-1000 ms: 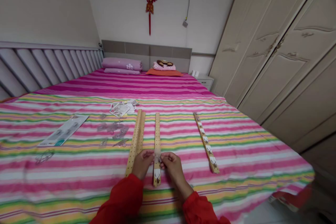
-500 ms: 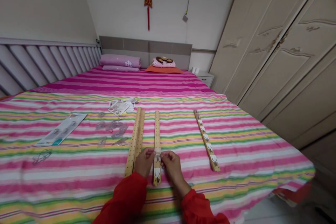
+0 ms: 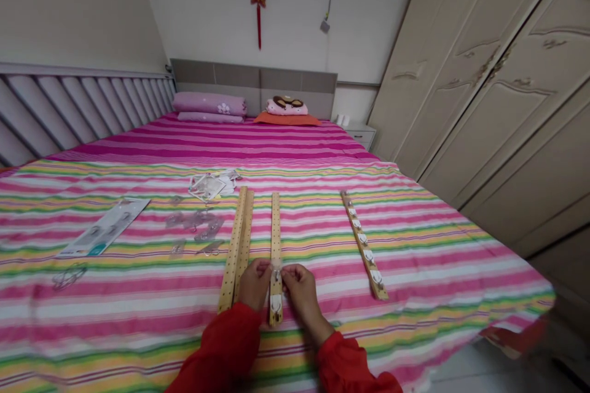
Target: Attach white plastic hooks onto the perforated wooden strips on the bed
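Observation:
A narrow perforated wooden strip (image 3: 276,227) lies lengthwise on the striped bed sheet. Near its close end sits a white-backed hook (image 3: 275,305). Just beyond that, a clear adhesive hook (image 3: 276,271) rests on the strip between my hands. My left hand (image 3: 254,282) pinches its left edge with closed fingertips. On the other side my right hand (image 3: 299,285) is closed at the clear hook's right edge. Two more perforated strips (image 3: 234,252) lie side by side left of my left hand. To the right is a strip fitted with several white hooks (image 3: 363,239).
Several loose clear hooks (image 3: 203,221) lie left of the strips, with opened packaging (image 3: 214,184) behind them. Farther left are a hook package (image 3: 106,227) and some bent wire pieces (image 3: 69,275). A slatted rail (image 3: 83,104) borders the left side; wardrobes (image 3: 483,86) stand at right.
The view has shifted slightly. Both hands stay at the clear hook on the middle strip, with almost no visible movement.

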Demonstrator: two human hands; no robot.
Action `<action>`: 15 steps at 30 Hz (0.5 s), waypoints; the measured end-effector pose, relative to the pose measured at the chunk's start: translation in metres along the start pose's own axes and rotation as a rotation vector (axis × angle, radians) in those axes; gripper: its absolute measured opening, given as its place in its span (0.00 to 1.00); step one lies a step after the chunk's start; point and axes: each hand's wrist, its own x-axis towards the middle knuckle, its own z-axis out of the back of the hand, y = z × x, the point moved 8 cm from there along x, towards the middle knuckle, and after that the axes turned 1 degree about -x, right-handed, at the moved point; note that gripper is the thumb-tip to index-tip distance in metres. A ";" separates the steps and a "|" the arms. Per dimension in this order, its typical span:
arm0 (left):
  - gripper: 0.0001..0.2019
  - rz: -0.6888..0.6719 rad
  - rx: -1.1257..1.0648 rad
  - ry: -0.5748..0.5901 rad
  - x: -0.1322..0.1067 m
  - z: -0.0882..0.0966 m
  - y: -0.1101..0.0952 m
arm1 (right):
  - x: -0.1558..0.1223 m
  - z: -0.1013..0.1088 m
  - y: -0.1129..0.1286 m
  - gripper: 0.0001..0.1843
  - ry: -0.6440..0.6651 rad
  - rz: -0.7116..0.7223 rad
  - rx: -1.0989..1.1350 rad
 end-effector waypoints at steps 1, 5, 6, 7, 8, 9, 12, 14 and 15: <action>0.09 0.008 0.012 -0.013 -0.001 0.001 0.000 | 0.000 0.000 0.001 0.10 -0.003 0.008 -0.001; 0.07 0.001 0.043 -0.066 -0.002 0.003 -0.002 | 0.001 0.000 0.001 0.09 -0.011 0.017 -0.005; 0.07 -0.005 0.038 -0.073 -0.002 0.003 -0.001 | 0.000 0.000 0.001 0.09 -0.011 0.015 -0.005; 0.07 -0.006 0.029 -0.077 -0.002 0.003 -0.001 | 0.000 0.000 0.001 0.08 -0.011 0.014 -0.005; 0.07 -0.004 0.020 -0.080 -0.002 0.003 0.001 | 0.000 0.000 0.002 0.08 -0.009 0.015 -0.004; 0.07 0.003 0.014 -0.083 -0.002 0.003 0.002 | 0.000 0.000 0.002 0.08 -0.008 0.015 -0.003; 0.07 0.016 0.029 -0.083 -0.001 0.002 0.005 | 0.001 0.000 0.001 0.07 -0.009 0.022 0.000; 0.06 0.014 0.060 -0.091 -0.001 0.002 0.005 | 0.002 0.001 -0.001 0.07 -0.018 0.019 0.000; 0.06 0.012 0.073 -0.102 -0.001 0.002 0.005 | 0.002 0.001 -0.003 0.07 -0.025 0.016 0.002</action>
